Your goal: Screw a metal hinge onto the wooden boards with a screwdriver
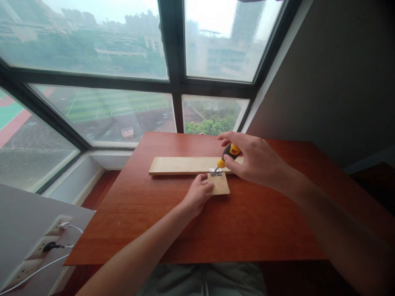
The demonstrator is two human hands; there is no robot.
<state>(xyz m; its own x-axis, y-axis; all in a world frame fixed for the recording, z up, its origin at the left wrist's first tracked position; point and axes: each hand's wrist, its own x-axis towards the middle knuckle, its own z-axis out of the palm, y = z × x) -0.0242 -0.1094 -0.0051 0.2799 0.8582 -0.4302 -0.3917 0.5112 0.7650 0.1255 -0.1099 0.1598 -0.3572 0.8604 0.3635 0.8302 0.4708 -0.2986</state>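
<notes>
In my right hand [251, 160] is a yellow and black screwdriver [230, 153], tilted, its shaft pointing down and left to a small metal hinge [215, 172]. The hinge lies where a small square wooden board [219, 185] meets the edge of a long pale wooden plank [182, 165]. My left hand [199, 192] grips the small board by its left side, thumb on top. Whether the screwdriver's tip sits in a screw is too small to tell. My right hand covers the plank's right end.
The reddish-brown table [148, 230] carries the boards, and its near edge is by my lap. Large windows [120, 111] stand beyond it. At the lower left, wall sockets [41, 247] hold plugs with a white cable [46, 263]. A dark wall [333, 82] rises on the right.
</notes>
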